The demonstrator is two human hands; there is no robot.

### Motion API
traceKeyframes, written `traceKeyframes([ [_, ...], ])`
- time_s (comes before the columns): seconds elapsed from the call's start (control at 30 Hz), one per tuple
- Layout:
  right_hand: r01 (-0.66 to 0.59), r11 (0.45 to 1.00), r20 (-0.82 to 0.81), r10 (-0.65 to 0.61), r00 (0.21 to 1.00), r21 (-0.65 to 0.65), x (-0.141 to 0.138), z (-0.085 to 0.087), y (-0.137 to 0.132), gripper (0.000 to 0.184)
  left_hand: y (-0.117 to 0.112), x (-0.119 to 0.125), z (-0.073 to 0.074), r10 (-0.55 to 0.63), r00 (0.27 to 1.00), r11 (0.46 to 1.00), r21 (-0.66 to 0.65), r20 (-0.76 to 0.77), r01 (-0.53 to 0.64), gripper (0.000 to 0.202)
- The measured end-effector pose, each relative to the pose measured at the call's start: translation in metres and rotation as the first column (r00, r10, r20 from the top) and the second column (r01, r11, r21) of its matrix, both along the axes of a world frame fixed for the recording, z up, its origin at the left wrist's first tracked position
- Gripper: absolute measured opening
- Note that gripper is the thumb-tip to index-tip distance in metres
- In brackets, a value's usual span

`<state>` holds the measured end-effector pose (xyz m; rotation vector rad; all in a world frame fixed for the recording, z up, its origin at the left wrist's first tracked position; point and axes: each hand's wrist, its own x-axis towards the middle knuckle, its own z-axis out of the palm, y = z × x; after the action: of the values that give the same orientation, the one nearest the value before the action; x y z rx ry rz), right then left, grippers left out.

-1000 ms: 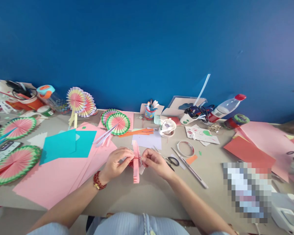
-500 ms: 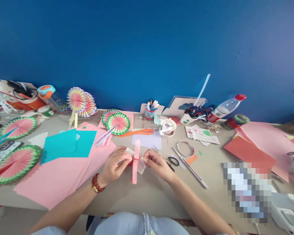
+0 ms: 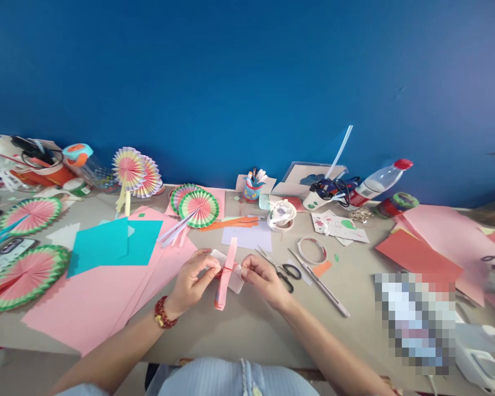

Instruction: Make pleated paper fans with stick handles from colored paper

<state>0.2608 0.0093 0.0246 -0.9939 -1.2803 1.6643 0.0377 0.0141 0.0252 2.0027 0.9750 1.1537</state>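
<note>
A narrow pink pleated paper strip (image 3: 225, 275) stands tilted just above the table, its middle bound with red thread. My left hand (image 3: 193, 280) pinches the thread or the strip's middle from the left. My right hand (image 3: 264, 279) pinches it from the right. A white paper piece (image 3: 236, 280) lies under and behind the strip. A red bead bracelet (image 3: 162, 313) sits on my left wrist.
Large pink sheets (image 3: 103, 291) and a teal sheet (image 3: 111, 245) lie to the left, with several round paper fans (image 3: 198, 208). Scissors (image 3: 286, 272), a craft knife (image 3: 324, 286), tape rolls (image 3: 281, 214), a pen cup (image 3: 252, 190) and a bottle (image 3: 379, 179) sit to the right and behind.
The pink strip has been turned from nearly upright to leaning right at the top. Both hands kept their pinch at its middle and shifted slightly.
</note>
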Motion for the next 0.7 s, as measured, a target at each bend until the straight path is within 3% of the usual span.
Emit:
traceKeyframes([
  [0.17, 0.001, 1.000, 0.039, -0.002, 0.999, 0.027, -0.001, -0.002, 0.002, 0.031, 0.002, -0.002, 0.001, -0.003, 1.000, 1.000, -0.023, 0.017, 0.004, 0.014],
  [0.37, -0.040, 0.993, 0.153, 0.022, 0.988, 0.113, 0.003, 0.006, 0.006, 0.028, 0.004, 0.000, 0.016, 0.007, 1.000, 0.999, 0.053, 0.023, -0.008, 0.012],
  [0.6, -0.070, 0.987, 0.157, 0.046, 0.987, 0.148, 0.001, 0.010, 0.009, 0.022, 0.010, 0.005, 0.024, -0.244, 0.968, 0.963, -0.099, 0.062, 0.249, 0.016],
  [0.7, -0.082, 0.983, 0.179, 0.052, 0.982, 0.163, 0.002, 0.010, 0.008, 0.020, 0.013, 0.006, 0.026, -0.264, 0.964, 0.948, -0.176, 0.023, 0.263, 0.013],
])
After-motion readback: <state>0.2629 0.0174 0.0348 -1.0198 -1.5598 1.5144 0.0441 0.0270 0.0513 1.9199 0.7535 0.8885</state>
